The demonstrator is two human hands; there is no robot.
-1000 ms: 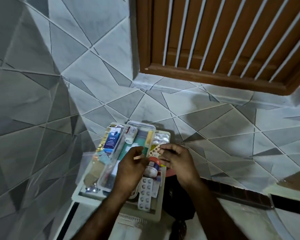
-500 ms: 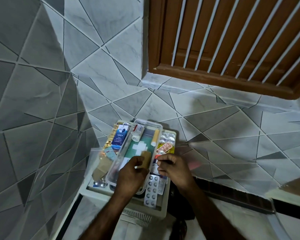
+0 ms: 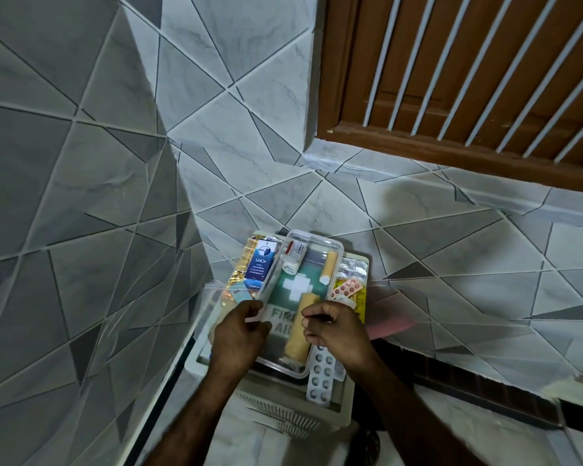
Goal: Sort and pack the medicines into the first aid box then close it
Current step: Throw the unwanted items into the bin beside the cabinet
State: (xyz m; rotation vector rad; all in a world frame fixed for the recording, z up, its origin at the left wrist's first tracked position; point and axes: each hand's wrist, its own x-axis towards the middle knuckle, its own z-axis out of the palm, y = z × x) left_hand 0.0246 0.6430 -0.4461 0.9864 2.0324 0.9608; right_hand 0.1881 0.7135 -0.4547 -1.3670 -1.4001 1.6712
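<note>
Hovering over the first aid box [image 3: 344, 412]: left hand [image 3: 239, 331] grips the clear tray [image 3: 317, 235] by its rim; right hand [image 3: 334, 331] is curled, contents unclear. Bandage roll [image 3: 300, 331] lies loose in the tray. Risk: the pill strip [image 3: 320, 375] sticking out could jam the lid.

Two bare arms fill the lower middle of the frame. The left hand [image 3: 239, 334] and the right hand [image 3: 337, 331] are uncovered, their backs and knuckles towards the camera. Both forearms are bare from the wrist down to the bottom edge of the frame. The left one leaves at lower centre, the right one further towards the lower right. The fingers [image 3: 317, 309] are too blurred to show nails or finer detail.
</note>
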